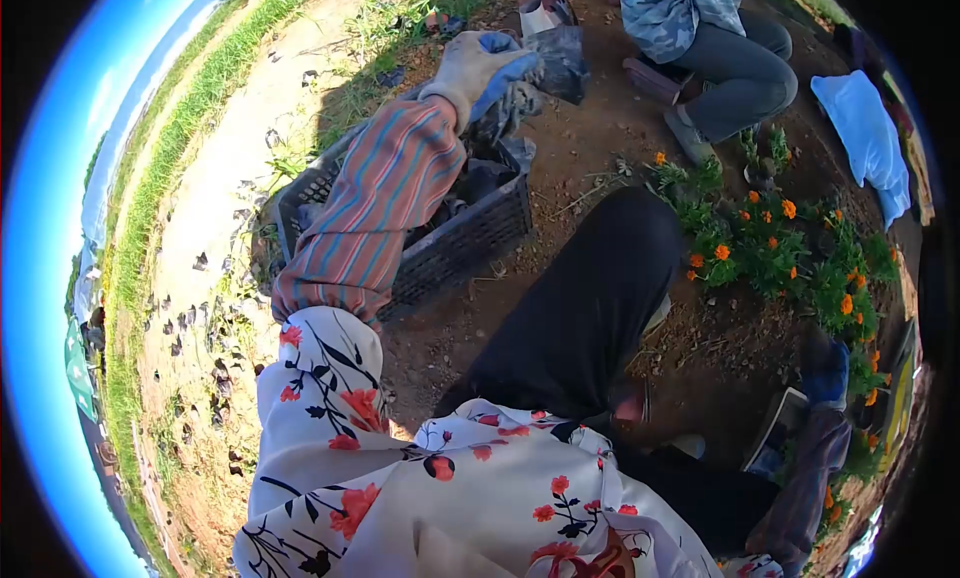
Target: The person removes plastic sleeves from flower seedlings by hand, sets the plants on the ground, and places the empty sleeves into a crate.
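My left hand (475,73), in a grey glove with a blue palm, reaches out over the near side of a black plastic crate (460,263). Its fingers are curled on crumpled black plastic bags (515,113), and more dark bags lie inside the crate. On the far right, my right hand (826,370) wears a blue glove and is low beside the orange marigolds (770,243). Its fingers are hidden or too dark to make out. A flat tray-like object (778,430) lies close to that hand.
Another person (715,53) in a camouflage top and grey trousers crouches on the soil at the upper right. A light blue cloth or bag (865,133) is beyond the flowers. Dark scraps (185,323) are scattered over the pale ground at left, with grass (150,218) behind.
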`<state>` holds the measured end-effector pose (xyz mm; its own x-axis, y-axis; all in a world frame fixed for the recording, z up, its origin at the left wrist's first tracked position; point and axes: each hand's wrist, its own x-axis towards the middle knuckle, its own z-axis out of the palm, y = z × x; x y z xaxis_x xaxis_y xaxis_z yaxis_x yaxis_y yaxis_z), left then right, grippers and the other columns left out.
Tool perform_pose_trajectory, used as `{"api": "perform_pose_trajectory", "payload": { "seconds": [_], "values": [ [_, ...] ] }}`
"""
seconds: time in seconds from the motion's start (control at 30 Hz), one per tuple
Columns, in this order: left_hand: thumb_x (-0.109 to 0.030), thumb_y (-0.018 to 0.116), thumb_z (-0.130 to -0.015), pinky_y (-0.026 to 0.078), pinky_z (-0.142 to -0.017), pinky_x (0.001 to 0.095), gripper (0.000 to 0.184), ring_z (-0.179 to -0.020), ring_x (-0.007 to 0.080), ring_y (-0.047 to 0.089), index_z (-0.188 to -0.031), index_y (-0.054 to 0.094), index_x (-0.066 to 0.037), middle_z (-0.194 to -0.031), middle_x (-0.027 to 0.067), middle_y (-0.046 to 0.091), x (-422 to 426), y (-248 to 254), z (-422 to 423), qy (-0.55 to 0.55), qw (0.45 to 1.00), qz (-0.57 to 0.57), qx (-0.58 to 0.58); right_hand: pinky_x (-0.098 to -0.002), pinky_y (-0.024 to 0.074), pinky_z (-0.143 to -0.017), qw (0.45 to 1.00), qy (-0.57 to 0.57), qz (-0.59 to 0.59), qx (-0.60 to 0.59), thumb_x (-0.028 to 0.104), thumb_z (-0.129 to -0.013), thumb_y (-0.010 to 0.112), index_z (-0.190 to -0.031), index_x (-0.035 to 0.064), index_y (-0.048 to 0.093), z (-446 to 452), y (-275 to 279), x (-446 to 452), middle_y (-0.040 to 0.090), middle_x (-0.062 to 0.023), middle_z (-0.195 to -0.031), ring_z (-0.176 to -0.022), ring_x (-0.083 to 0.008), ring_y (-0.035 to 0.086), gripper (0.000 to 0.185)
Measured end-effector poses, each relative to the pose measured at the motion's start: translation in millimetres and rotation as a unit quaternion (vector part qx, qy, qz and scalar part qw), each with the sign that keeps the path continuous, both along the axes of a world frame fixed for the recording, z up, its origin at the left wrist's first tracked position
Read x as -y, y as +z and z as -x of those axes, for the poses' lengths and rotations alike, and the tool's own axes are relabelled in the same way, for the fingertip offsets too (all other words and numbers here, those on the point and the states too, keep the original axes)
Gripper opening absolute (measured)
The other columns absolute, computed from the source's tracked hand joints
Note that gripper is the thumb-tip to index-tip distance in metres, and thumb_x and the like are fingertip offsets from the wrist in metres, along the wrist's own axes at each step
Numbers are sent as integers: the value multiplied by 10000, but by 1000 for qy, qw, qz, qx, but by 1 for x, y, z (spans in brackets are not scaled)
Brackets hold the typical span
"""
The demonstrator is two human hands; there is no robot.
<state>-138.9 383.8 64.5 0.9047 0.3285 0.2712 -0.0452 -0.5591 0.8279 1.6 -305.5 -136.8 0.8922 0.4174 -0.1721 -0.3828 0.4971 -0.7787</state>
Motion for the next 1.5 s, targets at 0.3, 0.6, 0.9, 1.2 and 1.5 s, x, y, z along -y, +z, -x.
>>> {"api": "perform_pose_trajectory", "payload": {
  "seconds": [0.3, 0.6, 0.9, 1.2, 1.5],
  "values": [
    [-309, 684, -703, 447, -804, 332, 440, -915, 256, 585, -1024, 595, -22, -990, 162, 608, -141, -113, 109, 158, 931, -282, -171, -428, 378, -953, 993, 78, -37, -86, 265, -882, 435, -1062, 52, 547, 26, 13, -30, 544, -130, -1148, -1084, -269, 499, 301],
    [-315, 642, -736, 375, -926, 358, 430, -1079, 337, 480, -1044, 580, -22, -1150, 184, 521, -94, -221, 99, -61, 928, -233, -285, -400, 360, -963, 978, -15, 168, -125, 298, -881, 406, -1126, 6, 488, 69, 34, -44, 509, -127, -1191, -1109, -239, 478, 389],
    [-221, 516, -805, 429, -713, 346, 261, -824, 264, 575, -991, 594, -55, -853, 123, 613, -132, -344, 63, -38, 910, -100, -400, -320, 434, -872, 924, -77, 374, 18, 102, -751, 639, -1139, 53, 473, 91, 19, -55, 540, -83, -1095, -954, -198, 553, 424],
    [-151, 596, -767, 364, -924, 322, 415, -1058, 272, 499, -1123, 510, 43, -1136, 165, 533, -169, -315, 57, -167, 890, -137, -401, -292, 427, -504, 908, -190, 326, -184, 169, -733, 633, -750, 75, 579, 93, -45, -126, 562, -35, -656, -551, -123, 534, 110],
    [-218, 697, -713, 390, -901, 366, 490, -1049, 305, 493, -1119, 509, -20, -1128, 168, 507, -86, -108, 51, -42, 884, -365, -290, -260, 455, -600, 866, -186, 423, -190, 110, -686, 668, -839, 75, 615, 76, -31, -153, 580, -33, -736, -672, -131, 542, 166]
  ]
}}
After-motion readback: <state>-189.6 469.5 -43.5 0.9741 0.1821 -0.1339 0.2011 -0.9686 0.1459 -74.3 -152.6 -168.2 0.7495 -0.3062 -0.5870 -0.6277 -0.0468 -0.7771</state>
